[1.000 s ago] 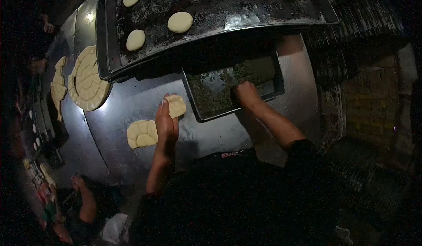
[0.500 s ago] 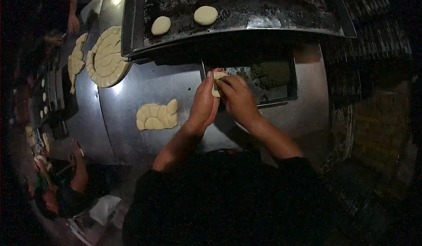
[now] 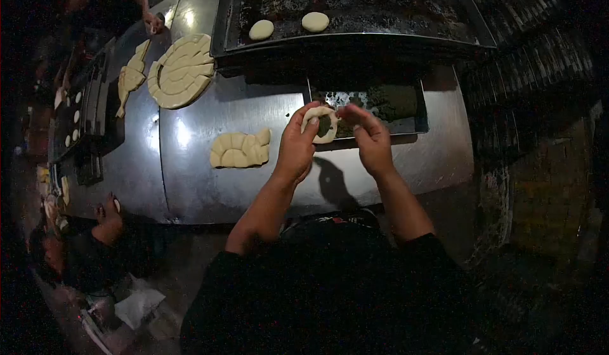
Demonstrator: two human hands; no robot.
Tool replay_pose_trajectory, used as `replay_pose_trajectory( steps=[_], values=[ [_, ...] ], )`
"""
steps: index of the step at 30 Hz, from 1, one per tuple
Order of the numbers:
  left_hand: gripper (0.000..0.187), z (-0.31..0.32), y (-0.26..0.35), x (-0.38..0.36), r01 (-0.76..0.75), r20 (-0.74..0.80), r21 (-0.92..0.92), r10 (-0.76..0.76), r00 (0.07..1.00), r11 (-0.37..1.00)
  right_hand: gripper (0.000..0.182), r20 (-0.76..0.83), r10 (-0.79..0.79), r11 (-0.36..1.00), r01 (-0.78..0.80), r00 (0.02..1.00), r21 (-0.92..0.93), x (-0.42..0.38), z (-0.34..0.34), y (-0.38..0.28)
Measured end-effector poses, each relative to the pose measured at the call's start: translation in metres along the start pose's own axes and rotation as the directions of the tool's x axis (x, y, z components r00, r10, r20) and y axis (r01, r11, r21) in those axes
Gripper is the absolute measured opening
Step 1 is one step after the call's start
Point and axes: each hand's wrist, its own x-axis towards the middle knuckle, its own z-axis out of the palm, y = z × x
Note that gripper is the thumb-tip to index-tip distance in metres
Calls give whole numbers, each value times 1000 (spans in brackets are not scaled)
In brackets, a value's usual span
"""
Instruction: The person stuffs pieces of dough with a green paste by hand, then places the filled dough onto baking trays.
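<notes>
My left hand [image 3: 296, 147] holds a round piece of pale dough [image 3: 325, 111], its thumb on a dark green filling [image 3: 324, 126] in the middle. Just right of the dough is my right hand [image 3: 373, 140], its fingers raised and apart, with nothing seen in it. Behind both hands lies a metal tray [image 3: 424, 104] with a mass of dark green filling [image 3: 394, 101]. A cluster of cut dough pieces [image 3: 240, 150] rests on the steel table to the left of my left hand.
A large dark baking tray [image 3: 380, 38] with several dough rounds [image 3: 315, 22] stands at the back. More cut dough [image 3: 181, 72] lies on the steel table [image 3: 196, 190] at the left. Two other people are at the left, one person's hand [image 3: 153, 22] near the table's far edge.
My right hand has moved right, off the dough, and its fingers have opened. The dough now faces up with filling showing. The view has shifted, and more dough rounds show on the baking tray.
</notes>
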Motion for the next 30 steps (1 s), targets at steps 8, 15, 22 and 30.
replay_pose_trajectory(
  steps=[8, 15, 22, 30],
  values=[
    [33, -13, -22, -27, -41, -153, -187, 12, 988, 982, 14, 125, -150, 763, 195, 981, -616, -9, 35, -32],
    [54, -19, 7, -6, 422, 307, -366, -320, 896, 829, 23, 376, -283, 573, 470, 882, -671, -14, 21, -2],
    [37, 7, 4, 28, 91, 206, -20, -85, 975, 996, 29, 273, -428, 631, 501, 862, -592, 14, -9, -31],
    [62, 39, 7, 62, -356, 133, 558, 342, 930, 749, 26, -98, -247, 913, 197, 964, -358, 68, -6, -8]
  ],
)
